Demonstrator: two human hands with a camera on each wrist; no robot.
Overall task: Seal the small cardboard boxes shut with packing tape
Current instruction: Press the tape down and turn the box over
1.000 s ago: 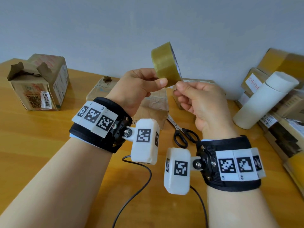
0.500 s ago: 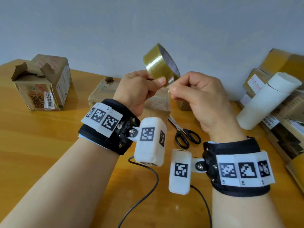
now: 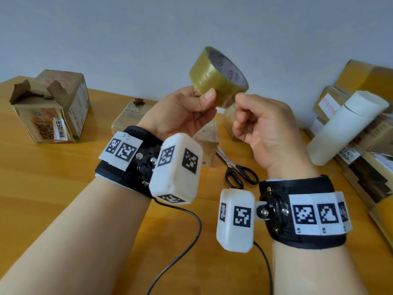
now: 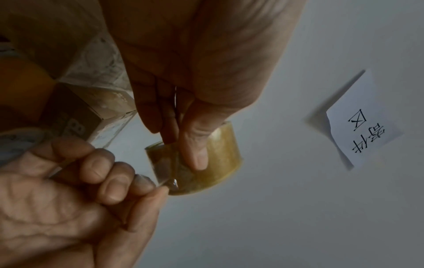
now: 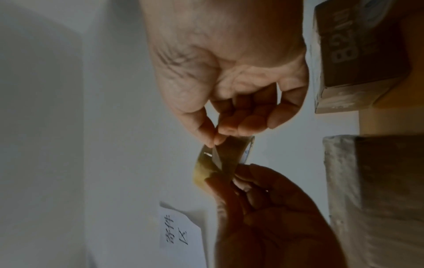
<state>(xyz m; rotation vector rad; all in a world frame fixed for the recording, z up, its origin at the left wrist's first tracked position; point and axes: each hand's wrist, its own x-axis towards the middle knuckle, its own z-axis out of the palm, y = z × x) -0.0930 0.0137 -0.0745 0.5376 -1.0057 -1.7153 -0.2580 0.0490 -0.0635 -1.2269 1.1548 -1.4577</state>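
Tape roll point(image 3: 219, 78) sits raised above the table point(image 3: 53, 177), between my two hands. My left hand point(image 3: 180, 111) pinches it, thumb on the outer band and fingers curled behind. My right hand point(image 3: 265, 128) is curled, thumb and forefinger clamped on the loose tape end point(image 5: 212, 152). Scissors point(image 3: 238, 173) lie near below; an open box point(image 3: 51, 107) stands far left.

A roll of tape point(image 3: 217, 81) is held up above the wooden table point(image 3: 63, 177) by the left hand point(image 3: 182, 111), thumb pressed on its outer face. Its lower edge is pinched by the right hand point(image 3: 265, 128). Scissors point(image 3: 236, 171) are laid between the wrists. An opened cardboard box point(image 3: 51, 107) is seen at far left, a white cylinder point(image 3: 344, 128) at right.
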